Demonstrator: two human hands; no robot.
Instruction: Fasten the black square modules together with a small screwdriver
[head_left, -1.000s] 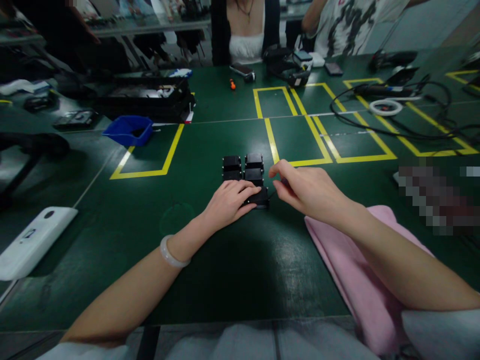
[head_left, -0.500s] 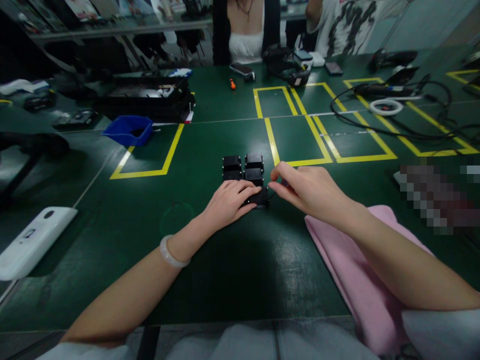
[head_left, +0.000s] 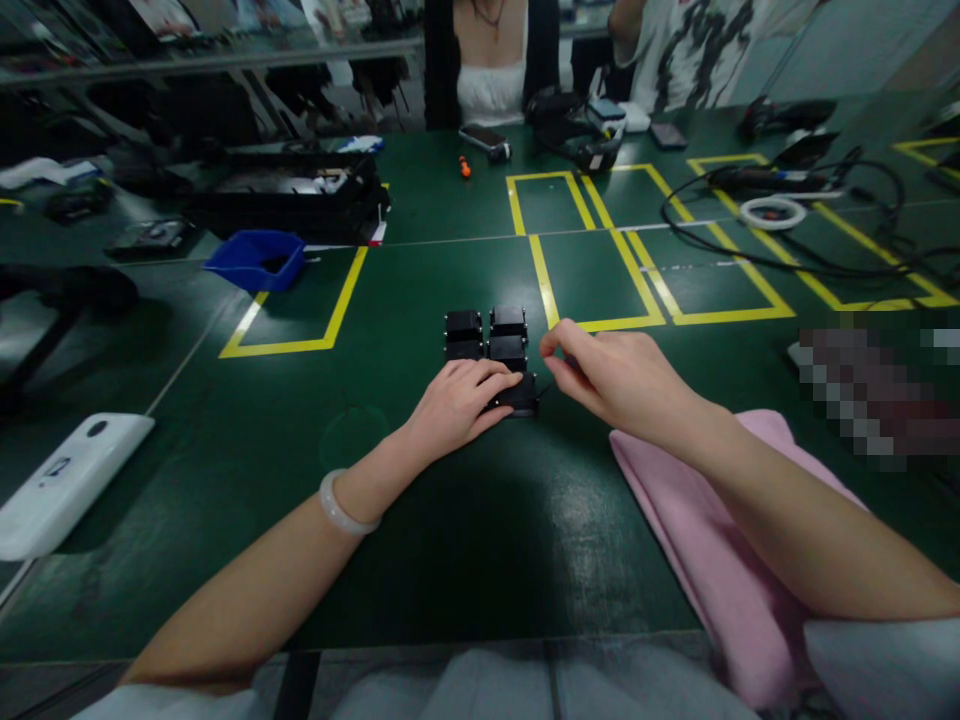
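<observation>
The left hand is lying over the nearest black block at the middle of the green table, its fingers stretching across the top and its thumb touching the near side; whether they are gripping, one cannot tell. The right hand's fingers are curling closed around a slim dark item, which is pointing at the block's right side. More black blocks are standing just beyond in two columns. At far left, a white case is bearing a dark marking too small to read, while a pink cloth is lying under the right forearm
</observation>
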